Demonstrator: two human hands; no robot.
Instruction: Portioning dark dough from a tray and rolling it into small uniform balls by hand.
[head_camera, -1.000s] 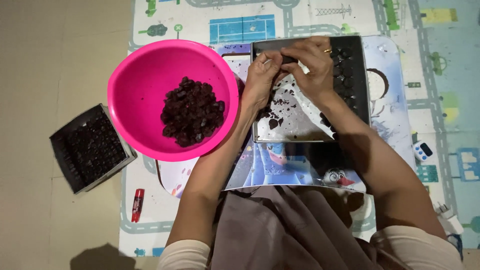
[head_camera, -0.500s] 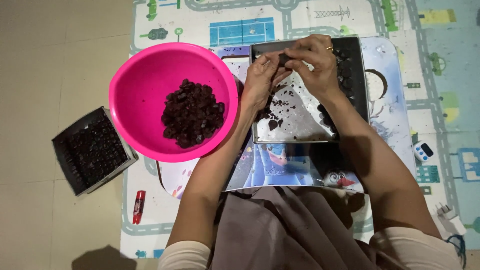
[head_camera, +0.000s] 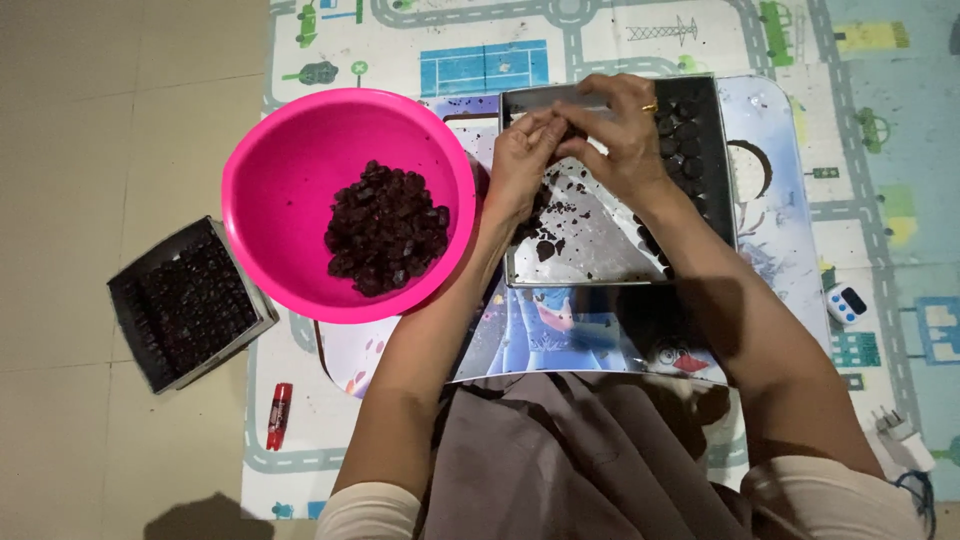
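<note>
Overhead view: my left hand (head_camera: 520, 165) and right hand (head_camera: 625, 135) meet over the metal tray (head_camera: 600, 250), fingertips pinched together on a small dark piece (head_camera: 568, 130). Beside the tray, the pink bowl (head_camera: 290, 180) holds a heap of dark pieces (head_camera: 387, 228).

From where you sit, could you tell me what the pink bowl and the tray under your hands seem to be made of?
The pink bowl looks like plastic: uniform bright colour, smooth with a soft sheen. The tray looks like thin metal, probably aluminium or steel: silvery, dull reflective floor with raised edges.
</note>
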